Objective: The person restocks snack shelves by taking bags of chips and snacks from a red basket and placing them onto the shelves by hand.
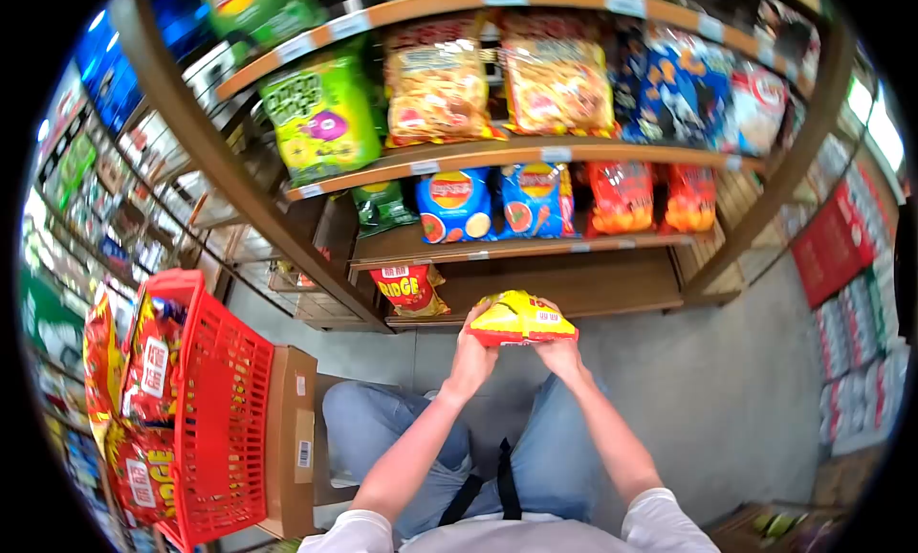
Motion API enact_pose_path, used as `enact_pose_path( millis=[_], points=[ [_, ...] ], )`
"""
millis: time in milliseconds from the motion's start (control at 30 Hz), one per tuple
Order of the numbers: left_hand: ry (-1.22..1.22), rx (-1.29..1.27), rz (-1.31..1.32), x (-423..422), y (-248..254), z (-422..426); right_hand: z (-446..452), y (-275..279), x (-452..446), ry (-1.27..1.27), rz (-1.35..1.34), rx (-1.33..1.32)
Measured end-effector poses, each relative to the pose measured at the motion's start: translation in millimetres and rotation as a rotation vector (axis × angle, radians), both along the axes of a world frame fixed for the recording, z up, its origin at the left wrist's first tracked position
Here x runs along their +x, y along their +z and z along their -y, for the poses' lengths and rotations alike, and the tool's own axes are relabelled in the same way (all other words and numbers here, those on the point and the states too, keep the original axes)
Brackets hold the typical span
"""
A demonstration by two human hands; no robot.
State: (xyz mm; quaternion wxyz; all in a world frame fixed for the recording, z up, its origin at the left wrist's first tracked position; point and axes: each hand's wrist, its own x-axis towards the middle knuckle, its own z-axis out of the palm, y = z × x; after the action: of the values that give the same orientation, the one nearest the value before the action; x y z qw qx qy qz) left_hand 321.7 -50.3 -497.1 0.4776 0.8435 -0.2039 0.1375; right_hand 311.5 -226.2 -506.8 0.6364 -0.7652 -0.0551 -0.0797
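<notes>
Between my two hands I hold a yellow and red snack bag (521, 320), out in front of my knees and before the bottom shelf. My left hand (472, 354) grips its left end, and my right hand (562, 354) grips its right end. Parts of the fingers are hidden behind the bag. On the bottom shelf (564, 283), at its left end, stands a red snack bag (411, 291) with yellow "RIDGE" lettering. To my left, a red basket (228, 409) holds several red snack bags (145, 381), some with the same lettering.
The basket rests against a cardboard box (290, 438) at my left. Above the bottom shelf, blue chip bags (456, 206) and red snack bags (622, 198) line one shelf. Larger bags (438, 79) fill the shelf higher up. Shelf posts (225, 142) rise on both sides. Packed goods (856, 323) are stacked at right.
</notes>
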Motion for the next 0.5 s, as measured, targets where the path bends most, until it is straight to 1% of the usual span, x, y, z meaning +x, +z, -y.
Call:
enact_pose_path(
  millis=[33,100,133,167,233,300,333,367,433,467,500],
  points=[
    [-0.032,0.033,-0.015,-1,-4,6,1,-7,-5,-0.032,-0.002,0.038],
    [0.003,-0.217,-0.086,-7,-15,14,1,-39,-2,-0.129,0.196,-0.019],
    [0.067,-0.073,-0.082,-9,-11,13,-3,-47,-2,-0.139,0.168,0.052],
    [0.098,-0.112,0.055,-8,-25,14,-5,-54,0,-0.187,0.193,-0.075],
    [0.088,-0.075,-0.041,-2,-37,6,-7,-55,3,-0.112,0.048,0.046],
    [0.103,-0.057,0.030,5,-39,5,-11,-66,13,-0.063,0.092,0.028],
    [0.120,-0.073,0.024,7,-42,3,-12,-65,15,-0.045,0.029,0.097],
    [0.123,-0.079,0.025,12,-45,0,-9,-63,20,-0.041,0.031,0.091],
    [0.166,-0.036,-0.033,17,-62,-10,-5,-56,29,-0.026,0.289,-0.267],
    [0.147,-0.101,-0.112,22,-70,-14,-4,-54,35,0.061,0.239,-0.144],
    [0.156,-0.104,-0.119,25,-76,-15,-3,-55,40,0.072,0.232,-0.145]
  ],
)
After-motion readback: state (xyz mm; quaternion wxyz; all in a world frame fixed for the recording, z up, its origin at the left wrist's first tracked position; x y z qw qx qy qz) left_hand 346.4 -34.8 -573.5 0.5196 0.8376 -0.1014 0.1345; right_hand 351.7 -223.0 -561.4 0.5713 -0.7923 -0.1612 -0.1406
